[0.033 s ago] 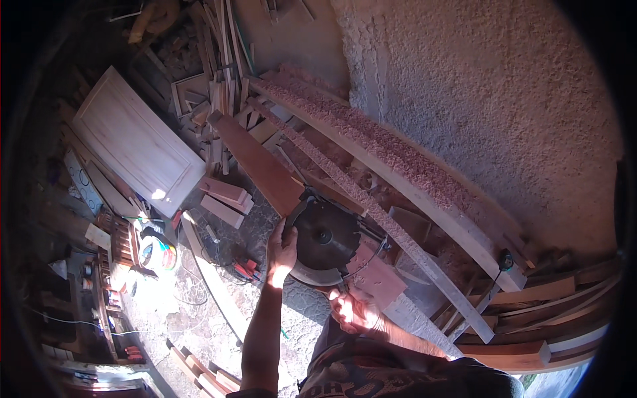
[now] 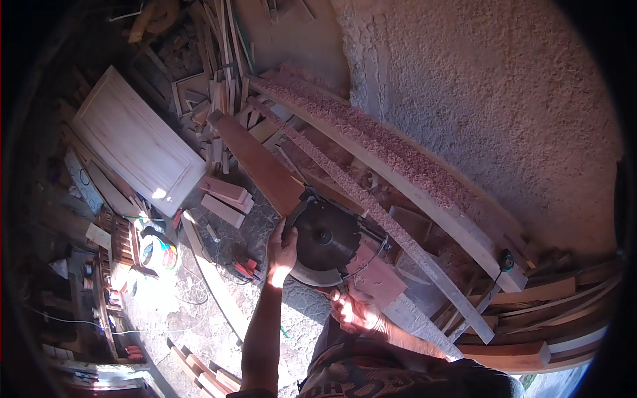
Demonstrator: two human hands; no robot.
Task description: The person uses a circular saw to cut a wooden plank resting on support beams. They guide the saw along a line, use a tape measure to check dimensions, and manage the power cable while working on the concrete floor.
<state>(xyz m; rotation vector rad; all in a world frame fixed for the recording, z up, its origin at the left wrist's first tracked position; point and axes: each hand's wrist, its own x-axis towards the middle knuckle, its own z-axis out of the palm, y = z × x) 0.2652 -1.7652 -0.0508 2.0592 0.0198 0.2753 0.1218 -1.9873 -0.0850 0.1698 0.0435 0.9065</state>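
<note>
In front of me stands a power saw with a large dark round disc (image 2: pixel 326 233) and a pale curved rim at its near side. My left hand (image 2: pixel 282 253) is closed at the disc's left edge, its thumb over the dark rim. A long reddish-brown board (image 2: pixel 257 161) runs from beside those fingers to the far left. At the saw's near side my right hand (image 2: pixel 355 310) has its fingers curled in bright sun; what they hold, if anything, is hidden. Just beyond it lies a pinkish board (image 2: pixel 375 273) at the saw's right side.
Long beams (image 2: pixel 405 182) covered with pink shavings slope along the rough wall (image 2: pixel 478 99). A pale panelled door (image 2: pixel 139 139) lies at the left, near short wood blocks (image 2: pixel 225 200). Planks (image 2: pixel 564 292) are stacked at the right. A bucket (image 2: pixel 159 255) and cables sit on the sunlit floor.
</note>
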